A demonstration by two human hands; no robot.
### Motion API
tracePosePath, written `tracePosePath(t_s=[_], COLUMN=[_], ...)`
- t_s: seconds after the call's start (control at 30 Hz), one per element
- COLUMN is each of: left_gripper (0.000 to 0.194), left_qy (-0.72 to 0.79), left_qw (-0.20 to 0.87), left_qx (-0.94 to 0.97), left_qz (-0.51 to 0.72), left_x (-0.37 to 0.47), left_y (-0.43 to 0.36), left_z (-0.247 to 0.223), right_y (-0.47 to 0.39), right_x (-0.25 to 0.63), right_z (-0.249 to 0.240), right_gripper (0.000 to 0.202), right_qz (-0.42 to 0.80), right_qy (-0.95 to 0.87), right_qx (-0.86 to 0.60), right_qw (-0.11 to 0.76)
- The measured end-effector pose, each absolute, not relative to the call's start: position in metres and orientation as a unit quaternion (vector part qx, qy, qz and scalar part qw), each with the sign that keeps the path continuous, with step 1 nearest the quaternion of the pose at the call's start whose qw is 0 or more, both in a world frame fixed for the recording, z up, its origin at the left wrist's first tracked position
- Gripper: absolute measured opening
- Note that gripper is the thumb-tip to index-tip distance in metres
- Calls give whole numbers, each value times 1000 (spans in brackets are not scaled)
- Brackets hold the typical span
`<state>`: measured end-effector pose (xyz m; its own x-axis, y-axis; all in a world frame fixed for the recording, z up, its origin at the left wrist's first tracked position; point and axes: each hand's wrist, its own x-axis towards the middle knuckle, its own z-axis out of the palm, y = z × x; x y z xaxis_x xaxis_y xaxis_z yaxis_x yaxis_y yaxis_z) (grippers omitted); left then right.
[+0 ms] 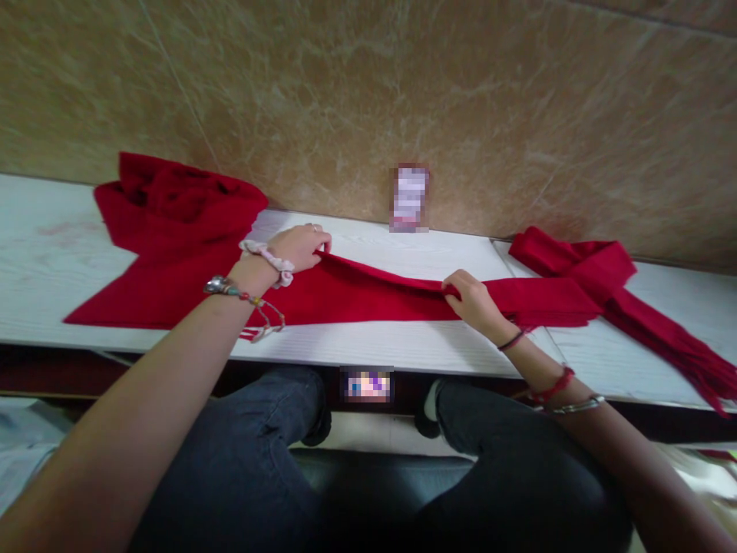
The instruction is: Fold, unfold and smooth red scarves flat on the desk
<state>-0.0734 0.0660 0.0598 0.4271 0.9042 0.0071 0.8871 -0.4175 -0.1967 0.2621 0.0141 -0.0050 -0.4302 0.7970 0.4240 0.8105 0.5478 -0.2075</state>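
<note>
A long red scarf [374, 301] lies stretched along the white table, with a bunched heap at its left end. My left hand [299, 247] pinches its far edge left of the middle, fingers closed on the cloth. Farther right, my right hand [473, 299] grips the same edge, thumb and fingers pressed together. Between the hands the edge is lifted slightly into a narrow fold. Beyond my right hand is a folded red fabric piece with a fringed end [699, 365], crossing over itself; whether it is the same scarf I cannot tell.
The white wood-grain table [403, 346] is narrow and runs against a brown marbled wall [345, 100]. A blurred phone-like object [410, 196] leans on the wall at the table's back edge. My legs [270, 438] and a dark seat [380, 491] are below the front edge.
</note>
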Motion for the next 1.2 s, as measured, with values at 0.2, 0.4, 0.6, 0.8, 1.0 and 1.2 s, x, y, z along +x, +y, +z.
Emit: tracePosePath(t_s=[0.2,0.4,0.6,0.8,1.0,1.2], left_gripper=[13,29,53,44,41,42], left_qy=[-492,-503,-553,-588,-606,-622], left_qw=[33,-19,70,132,112,116], left_qx=[-867,-857,-825,-794,-781,-770], left_qz=[72,108,89,84,101,85], left_x=[-77,-75,-72,-64,-63,-62], left_y=[33,20,16,16,18,15], left_z=[52,29,34,32,26,38], right_y=[4,2,4,4,4,2], right_x=[272,277,279,280,280,282], right_z=[-12,-25,-27,-27,-26,-27], right_gripper=[35,48,49,44,43,43], right_qz=[-2,-29,-16,0,0,-13], right_qy=[-869,-907,-904,-904,-907,-893], right_qx=[-462,-399,-402,-400,-392,-411], right_qw=[180,131,146,151,155,185])
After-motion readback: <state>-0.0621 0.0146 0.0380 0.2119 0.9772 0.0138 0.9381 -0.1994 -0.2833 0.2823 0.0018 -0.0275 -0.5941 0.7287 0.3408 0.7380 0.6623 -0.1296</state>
